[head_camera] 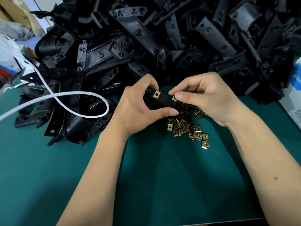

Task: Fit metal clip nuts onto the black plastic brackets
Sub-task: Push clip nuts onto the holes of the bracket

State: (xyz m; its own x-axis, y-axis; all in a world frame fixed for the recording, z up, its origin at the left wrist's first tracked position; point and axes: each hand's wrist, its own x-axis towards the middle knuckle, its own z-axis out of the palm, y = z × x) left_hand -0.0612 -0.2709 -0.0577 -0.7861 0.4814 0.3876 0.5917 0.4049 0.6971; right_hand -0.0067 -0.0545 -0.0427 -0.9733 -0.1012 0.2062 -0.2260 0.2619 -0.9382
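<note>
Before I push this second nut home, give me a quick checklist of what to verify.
1. Bracket held firm by left hand: ok.
2. First nut seated on bracket: ok.
3. Second nut pinched in right hand: ok.
4. Second nut lined up with its hole: cannot tell, fingers cover it.
5. Spare nuts on the mat within reach: ok.
6. White cable away from the hands: ok.
</note>
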